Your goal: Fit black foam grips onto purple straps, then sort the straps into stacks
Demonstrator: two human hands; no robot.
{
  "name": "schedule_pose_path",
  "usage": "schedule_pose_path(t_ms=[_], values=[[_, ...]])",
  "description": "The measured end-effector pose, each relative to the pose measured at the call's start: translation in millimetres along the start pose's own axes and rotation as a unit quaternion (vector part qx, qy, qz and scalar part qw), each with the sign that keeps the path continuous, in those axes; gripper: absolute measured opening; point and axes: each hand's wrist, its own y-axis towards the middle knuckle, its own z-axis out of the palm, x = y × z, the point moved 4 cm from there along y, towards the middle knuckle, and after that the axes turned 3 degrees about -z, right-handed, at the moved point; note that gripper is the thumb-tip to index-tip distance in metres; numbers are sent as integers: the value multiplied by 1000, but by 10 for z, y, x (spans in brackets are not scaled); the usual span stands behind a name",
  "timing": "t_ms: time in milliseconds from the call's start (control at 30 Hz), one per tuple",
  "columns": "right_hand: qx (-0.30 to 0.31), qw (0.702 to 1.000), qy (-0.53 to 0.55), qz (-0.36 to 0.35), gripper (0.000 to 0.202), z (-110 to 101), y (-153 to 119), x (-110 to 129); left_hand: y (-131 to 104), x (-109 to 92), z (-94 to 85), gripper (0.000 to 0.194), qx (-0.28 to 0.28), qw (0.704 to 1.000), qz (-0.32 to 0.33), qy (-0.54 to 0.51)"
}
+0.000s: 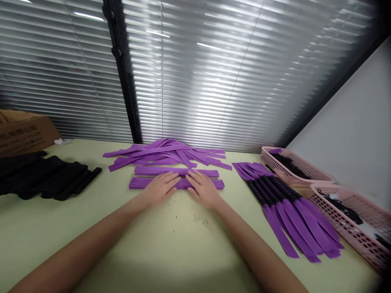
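Note:
Two stacks of flat purple fabric strips lie side to side across the middle of the table, one behind the other. My left hand [160, 188] rests flat on the near stack [137, 184], fingers stretched toward the far stack [146, 170]. On the right part of the near stack lies my right hand [204, 188], its fingers spread and the tips reaching the far stack. Both palms face down, a short gap apart. Behind the stacks is a loose heap of purple strips [165, 151].
On the right, purple strips with black middles [275, 195] lie in a row beside two pink baskets [293, 160] [351, 219] holding black items. Black fabric pieces [45, 175] and a cardboard box [27, 132] are at left. Window blinds [195, 73] rise behind the table [146, 252].

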Motion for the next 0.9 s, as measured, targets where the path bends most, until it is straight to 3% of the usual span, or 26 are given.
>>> schedule_pose_path(t_ms=[100,200,333,467,900], values=[[44,999,27,-12,53,238,59,112,92,-129,265,48,37,999,-2,-16],[68,995,65,-12,50,332,22,62,100,-107,381,47,61,997,-15,-37],[65,995,79,1,45,233,-14,-112,113,-18,288,41,52,997,-46,-34],[69,995,67,-4,41,159,2,-232,154,23,227,39,84,996,-25,-11],[55,996,74,-23,38,257,10,-295,138,88,287,39,65,995,-1,-73]])
